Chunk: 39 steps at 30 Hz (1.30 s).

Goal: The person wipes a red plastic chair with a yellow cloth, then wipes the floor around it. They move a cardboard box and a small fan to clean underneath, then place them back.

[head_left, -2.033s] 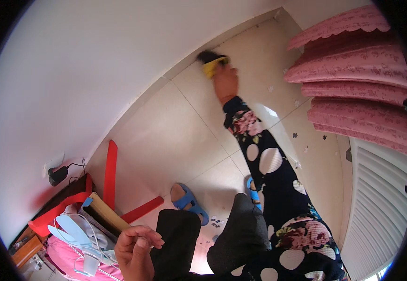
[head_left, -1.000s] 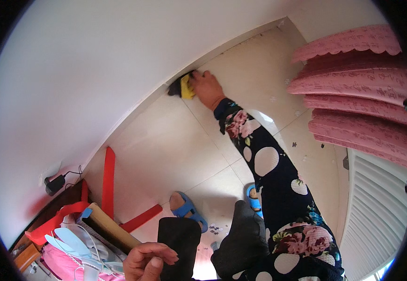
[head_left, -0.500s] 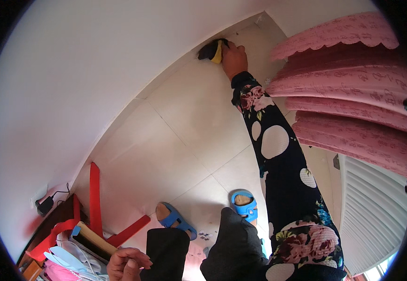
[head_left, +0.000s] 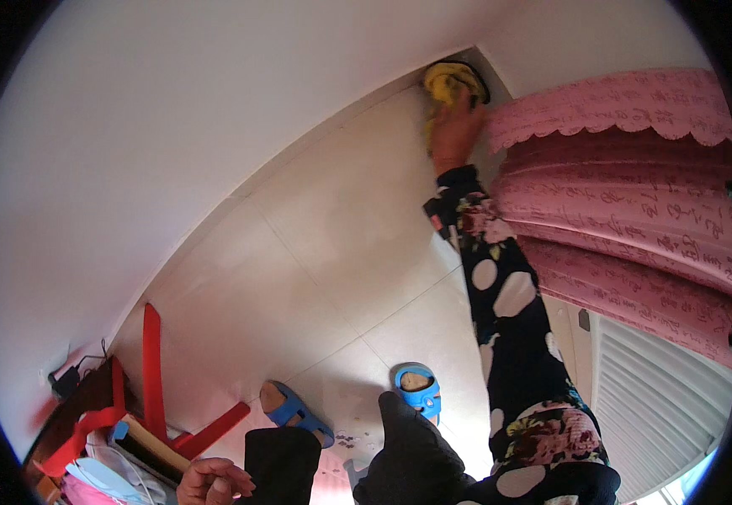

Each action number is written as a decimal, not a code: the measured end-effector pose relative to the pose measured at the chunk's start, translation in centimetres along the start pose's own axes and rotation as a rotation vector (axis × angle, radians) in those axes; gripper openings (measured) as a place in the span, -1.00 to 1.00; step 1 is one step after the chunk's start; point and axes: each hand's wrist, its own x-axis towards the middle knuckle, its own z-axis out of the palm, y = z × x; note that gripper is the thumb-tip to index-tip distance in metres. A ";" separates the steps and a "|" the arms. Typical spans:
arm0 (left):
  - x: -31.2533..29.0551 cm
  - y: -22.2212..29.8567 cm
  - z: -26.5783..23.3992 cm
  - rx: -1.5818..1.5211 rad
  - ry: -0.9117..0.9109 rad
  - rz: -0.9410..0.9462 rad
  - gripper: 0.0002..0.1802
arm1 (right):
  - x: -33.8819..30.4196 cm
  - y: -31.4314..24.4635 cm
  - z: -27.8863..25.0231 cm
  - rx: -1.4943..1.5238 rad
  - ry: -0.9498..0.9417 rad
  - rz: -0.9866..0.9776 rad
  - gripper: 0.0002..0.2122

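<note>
My right hand (head_left: 457, 130), in a floral and white-dotted black sleeve, reaches far out to the corner where two white walls meet the tiled floor. Its fingers press on a yellow and dark cloth (head_left: 450, 82), which is bunched against the skirting. Part of the cloth lies under the hand and is hidden. My left hand (head_left: 214, 482) hangs at the lower left near my dark trouser leg, loosely curled with fingers slightly apart and nothing visible in it.
Pink printed curtain fabric (head_left: 602, 181) hangs close along my right arm. Below it stands a white ribbed panel (head_left: 660, 396). At lower left are a red-legged stand (head_left: 154, 370), a box (head_left: 151, 446) and a black plug (head_left: 65, 383). My feet wear blue sandals (head_left: 416, 383).
My right hand has moved the cloth rightward along the skirting into the corner. More of its yellow side shows. The view has shifted slightly; my left hand stays low and loosely curled.
</note>
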 end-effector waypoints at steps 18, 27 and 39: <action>0.6 -0.8 1.2 0.048 -0.158 -0.133 -0.73 | 4.4 7.4 4.0 -0.551 -0.716 -0.281 -0.73; -1.3 -0.4 -0.6 -0.027 -0.208 -0.050 -0.75 | -5.5 20.6 -4.1 -0.579 -0.155 -0.872 -0.80; -3.1 -0.1 -0.6 -0.042 -0.327 0.032 -0.75 | -21.3 27.3 -23.3 -0.938 -1.117 -0.306 -0.74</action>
